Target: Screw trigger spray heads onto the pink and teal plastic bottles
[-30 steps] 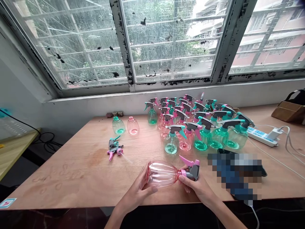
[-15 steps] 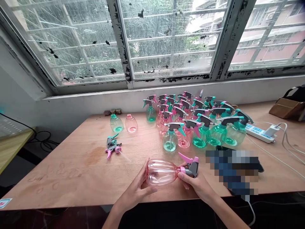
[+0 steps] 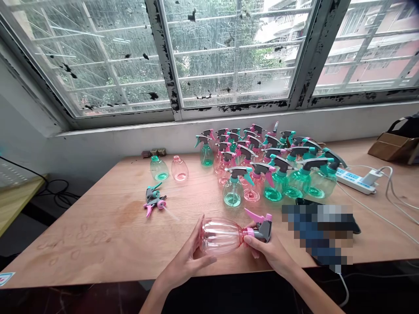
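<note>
A clear pink spray bottle (image 3: pixel 220 236) lies sideways in the air above the table's front edge, its grey and pink spray head (image 3: pixel 262 229) pointing right. My left hand (image 3: pixel 187 261) is wrapped round the bottle's base. With thumb and fingers, my right hand (image 3: pixel 268 253) grips the pink collar at the neck; some of its fingers are hidden behind. Two loose spray heads (image 3: pixel 154 200), with pink and teal parts, rest on the table to the left. Behind them stand a green bottle (image 3: pixel 159 169) and a pink bottle (image 3: pixel 180 169), both without heads.
Several pink and green spray bottles with heads (image 3: pixel 234 194) stand in a group at the back. To the right are a white power strip (image 3: pixel 355 181) with cables, a dark phone-like object (image 3: pixel 353 223) beside a pixelated patch, and a brown box (image 3: pixel 394 146). Small blocks (image 3: pixel 153 152) sit by the wall.
Both hands keep the same hold on the pink spray bottle. The whole view has shifted very slightly; nothing else has visibly moved.
</note>
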The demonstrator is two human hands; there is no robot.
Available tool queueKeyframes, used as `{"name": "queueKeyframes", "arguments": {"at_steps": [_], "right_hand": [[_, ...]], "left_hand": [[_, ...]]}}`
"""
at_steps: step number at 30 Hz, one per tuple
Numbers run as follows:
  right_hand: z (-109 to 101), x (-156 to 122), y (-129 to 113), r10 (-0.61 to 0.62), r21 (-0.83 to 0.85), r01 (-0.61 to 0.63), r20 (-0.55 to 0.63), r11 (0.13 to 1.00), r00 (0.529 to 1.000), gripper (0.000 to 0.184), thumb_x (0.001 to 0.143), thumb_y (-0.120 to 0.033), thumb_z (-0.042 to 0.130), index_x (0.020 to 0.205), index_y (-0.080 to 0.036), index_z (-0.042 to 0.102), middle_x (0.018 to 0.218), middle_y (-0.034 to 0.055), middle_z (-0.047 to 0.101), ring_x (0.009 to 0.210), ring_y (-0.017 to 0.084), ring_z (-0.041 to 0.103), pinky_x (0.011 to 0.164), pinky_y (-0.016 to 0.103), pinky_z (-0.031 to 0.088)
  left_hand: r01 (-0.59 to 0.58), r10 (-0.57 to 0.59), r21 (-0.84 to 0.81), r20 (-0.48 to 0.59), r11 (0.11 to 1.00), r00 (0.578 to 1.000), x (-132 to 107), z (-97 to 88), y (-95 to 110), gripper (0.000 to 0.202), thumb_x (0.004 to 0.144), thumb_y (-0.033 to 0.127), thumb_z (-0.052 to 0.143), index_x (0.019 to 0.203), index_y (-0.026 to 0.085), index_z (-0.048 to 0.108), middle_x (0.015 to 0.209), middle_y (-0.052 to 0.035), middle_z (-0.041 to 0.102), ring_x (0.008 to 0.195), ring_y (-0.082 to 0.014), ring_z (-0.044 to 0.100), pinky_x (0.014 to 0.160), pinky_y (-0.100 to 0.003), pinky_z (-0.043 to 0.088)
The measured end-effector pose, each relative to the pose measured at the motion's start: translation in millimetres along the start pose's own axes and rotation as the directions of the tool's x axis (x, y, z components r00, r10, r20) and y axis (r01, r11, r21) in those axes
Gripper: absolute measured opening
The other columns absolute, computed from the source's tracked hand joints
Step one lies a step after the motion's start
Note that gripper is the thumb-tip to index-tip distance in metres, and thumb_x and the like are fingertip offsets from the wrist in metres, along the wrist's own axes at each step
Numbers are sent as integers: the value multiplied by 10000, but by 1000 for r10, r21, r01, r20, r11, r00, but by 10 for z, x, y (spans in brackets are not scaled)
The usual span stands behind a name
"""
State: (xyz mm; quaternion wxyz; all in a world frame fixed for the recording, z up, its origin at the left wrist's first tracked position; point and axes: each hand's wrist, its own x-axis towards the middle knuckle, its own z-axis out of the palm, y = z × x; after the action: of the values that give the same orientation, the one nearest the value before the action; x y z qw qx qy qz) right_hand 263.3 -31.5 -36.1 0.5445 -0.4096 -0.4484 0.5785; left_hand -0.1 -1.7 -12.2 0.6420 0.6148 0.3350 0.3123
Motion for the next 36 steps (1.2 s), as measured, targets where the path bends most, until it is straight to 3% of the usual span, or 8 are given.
{"name": "queueKeyframes", "arguments": {"at_steps": [3, 6, 13, 15, 20, 25, 30, 36], "right_hand": [[1, 3, 3, 3, -1, -3, 0, 1000, 1000, 317, 823, -442, 777, 882, -183, 603, 558, -49, 594, 452, 100, 465, 456, 240, 375], [10, 10, 3, 15, -11, -15, -3, 1000, 1000, 343, 802, -455, 791, 890, -180, 607, 565, -44, 600, 452, 101, 463, 453, 240, 372], [12, 5, -5, 31, -8, -31, -27, 999, 999, 386, 750, -464, 829, 908, -189, 609, 544, -55, 587, 446, 113, 469, 452, 248, 371], [5, 4, 3, 14, 0, -14, -13, 1000, 1000, 358, 778, -452, 810, 907, -188, 607, 575, -40, 612, 450, 113, 471, 458, 254, 372], [1, 28, 34, -19, 17, 20, -21, 1000, 1000, 312, 815, -439, 781, 867, -193, 596, 610, -23, 635, 446, 110, 468, 445, 257, 353], [2, 23, 46, -17, 4, 17, -6, 1000, 1000, 315, 809, -424, 794, 887, -186, 601, 587, -38, 615, 450, 102, 470, 446, 244, 358], [-17, -3, 72, -15, 8, 15, -7, 1000, 1000, 329, 818, -414, 790, 957, -195, 587, 614, -33, 641, 461, 107, 480, 464, 250, 380], [-16, 8, 90, -11, -5, 11, -18, 1000, 1000, 325, 819, -441, 781, 926, -197, 595, 601, -38, 620, 461, 114, 471, 466, 256, 379]], "left_hand": [[-15, 15, 12, 1, 1000, 1000, -7, 5, 24, 931, 915, 271, 674, 1565, 400, 20, 1663, -39, 232, 1490, -286, 300, 1232, -474, 198], [-51, 51, -1, -22, 999, 998, -6, 11, 11, 864, 954, 269, 615, 1571, 370, 19, 1681, -35, 173, 1526, -273, 208, 1247, -448, 155], [-32, 32, -69, 1, 997, 999, 18, -8, -68, 982, 849, 263, 754, 1575, 345, 98, 1687, -41, 145, 1542, -300, 121, 1254, -472, 133], [-25, 26, -68, 7, 997, 1000, 18, -18, -66, 926, 871, 277, 731, 1571, 357, 129, 1682, -36, 166, 1539, -298, 144, 1249, -478, 155], [-2, 3, -32, 9, 999, 1000, 7, -23, -45, 944, 905, 250, 690, 1564, 402, 31, 1659, -55, 241, 1475, -288, 333, 1235, -518, 173], [0, -3, -67, -52, 998, 999, 3, -13, -71, 1072, 826, 266, 785, 1565, 388, 17, 1683, -65, 160, 1527, -305, 189, 1247, -503, 139], [8, -7, -79, 14, 997, 1000, 10, -20, -57, 942, 866, 277, 743, 1573, 344, 123, 1636, -89, 306, 1505, -297, 267, 1241, -504, 177], [-19, 19, -54, -7, 998, 1000, 8, -23, -51, 988, 874, 236, 730, 1562, 400, 40, 1691, -33, 118, 1520, -297, 222, 1239, -499, 169]]}}
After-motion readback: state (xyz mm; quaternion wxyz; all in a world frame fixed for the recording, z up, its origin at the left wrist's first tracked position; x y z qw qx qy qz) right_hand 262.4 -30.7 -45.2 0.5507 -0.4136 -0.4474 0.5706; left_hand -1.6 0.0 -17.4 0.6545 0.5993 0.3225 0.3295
